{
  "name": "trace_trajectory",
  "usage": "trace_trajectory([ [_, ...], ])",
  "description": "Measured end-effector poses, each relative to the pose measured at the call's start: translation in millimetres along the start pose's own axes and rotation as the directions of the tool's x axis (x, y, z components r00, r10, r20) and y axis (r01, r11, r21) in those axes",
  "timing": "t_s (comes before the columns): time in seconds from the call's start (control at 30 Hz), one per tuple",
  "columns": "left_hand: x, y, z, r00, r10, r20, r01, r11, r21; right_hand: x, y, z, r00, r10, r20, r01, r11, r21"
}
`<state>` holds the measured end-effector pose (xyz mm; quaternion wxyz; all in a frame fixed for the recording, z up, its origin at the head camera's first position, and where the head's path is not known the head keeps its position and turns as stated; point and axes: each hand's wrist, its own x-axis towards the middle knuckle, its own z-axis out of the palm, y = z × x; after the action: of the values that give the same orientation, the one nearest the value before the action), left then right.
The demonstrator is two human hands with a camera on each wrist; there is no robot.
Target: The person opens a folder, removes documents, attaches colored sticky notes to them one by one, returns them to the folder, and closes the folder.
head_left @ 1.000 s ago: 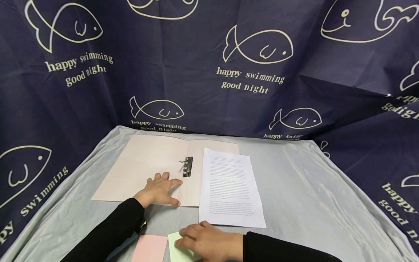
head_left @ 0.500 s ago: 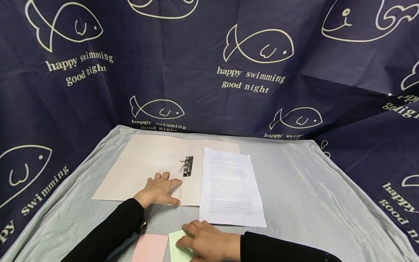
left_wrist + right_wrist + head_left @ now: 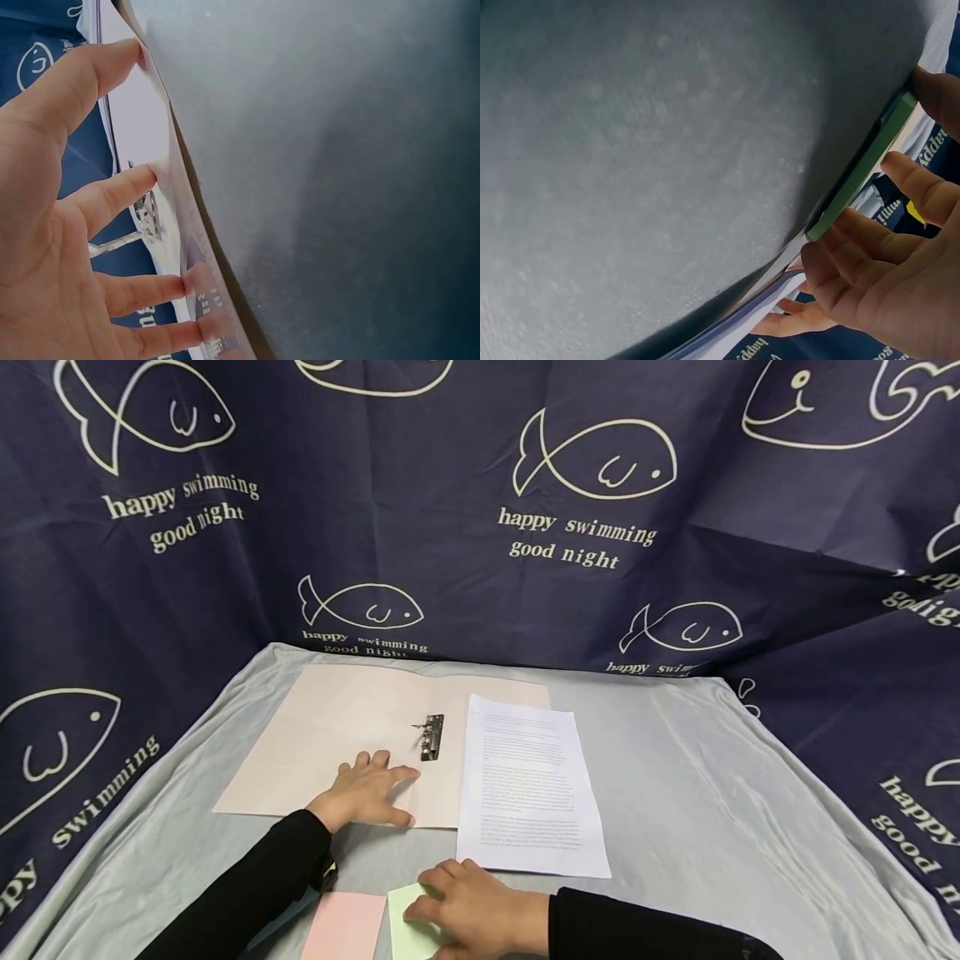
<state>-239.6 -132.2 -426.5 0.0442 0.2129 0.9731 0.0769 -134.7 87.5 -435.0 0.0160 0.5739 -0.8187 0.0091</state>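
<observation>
My left hand (image 3: 369,789) rests with spread fingers on the open pale pink folder (image 3: 322,718), near its front edge. In the left wrist view its fingertips (image 3: 142,176) touch the folder's surface. A metal clip (image 3: 431,737) lies on the folder beyond that hand. Nearer to me, my right hand (image 3: 480,906) grips a light green sticky note pad (image 3: 405,935), partly covering it. The right wrist view has the thumb at one end of the green pad (image 3: 862,169) and curled fingers at the other. Left of it lies a pink note pad (image 3: 345,927).
A printed white sheet or stack (image 3: 528,785) overlaps the folder's right side. Grey cloth (image 3: 697,810) covers the table. Navy fish-print fabric (image 3: 465,543) hangs behind it and on both sides. A bluish item (image 3: 281,927) is partly hidden under the left sleeve.
My right hand has shifted slightly left around the green pad, which has turned a little. My left hand stays on the folder. The head view has tilted slightly.
</observation>
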Motion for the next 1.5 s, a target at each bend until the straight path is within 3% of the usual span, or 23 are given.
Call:
trace_trajectory([
  [0.2, 0.9, 0.8, -2.6, 1.0, 0.0, -0.002, 0.0, 1.0, -0.003, 1, 0, -4, 1.0, 0.011, -0.014, -0.011, 1.0, -0.006],
  [0.4, 0.4, 1.2, -2.5, 1.0, 0.006, -0.015, -0.006, 1.0, 0.006, -2, 6, -14, 0.992, 0.024, -0.127, -0.018, 0.999, 0.043],
  [0.6, 0.1, 2.0, -0.9, 0.999, 0.022, -0.039, -0.021, 0.999, 0.036, -12, 22, -37, 0.978, 0.122, -0.171, -0.097, 0.984, 0.147],
  [0.83, -0.8, 2.2, 0.3, 0.998, 0.034, -0.057, -0.031, 0.998, 0.048, -30, 50, -65, 0.939, 0.266, -0.218, -0.21, 0.946, 0.246],
  [1.13, -0.6, 16.0, -5.3, 0.987, 0.097, -0.125, -0.095, 0.995, 0.025, -52, 81, -87, 0.89, 0.348, -0.294, -0.268, 0.922, 0.28],
  [1.27, 3.5, 30.7, -9.8, 0.976, 0.14, -0.166, -0.143, 0.99, -0.007, -59, 91, -90, 0.874, 0.392, -0.289, -0.307, 0.904, 0.297],
  [1.37, 7.0, 41.4, -13.0, 0.967, 0.166, -0.192, -0.184, 0.98, -0.079, -62, 94, -90, 0.868, 0.412, -0.277, -0.324, 0.893, 0.313],
  [1.5, 10.9, 53.2, -16.2, 0.956, 0.198, -0.215, -0.246, 0.943, -0.225, -63, 94, -90, 0.87, 0.417, -0.264, -0.326, 0.887, 0.328],
])
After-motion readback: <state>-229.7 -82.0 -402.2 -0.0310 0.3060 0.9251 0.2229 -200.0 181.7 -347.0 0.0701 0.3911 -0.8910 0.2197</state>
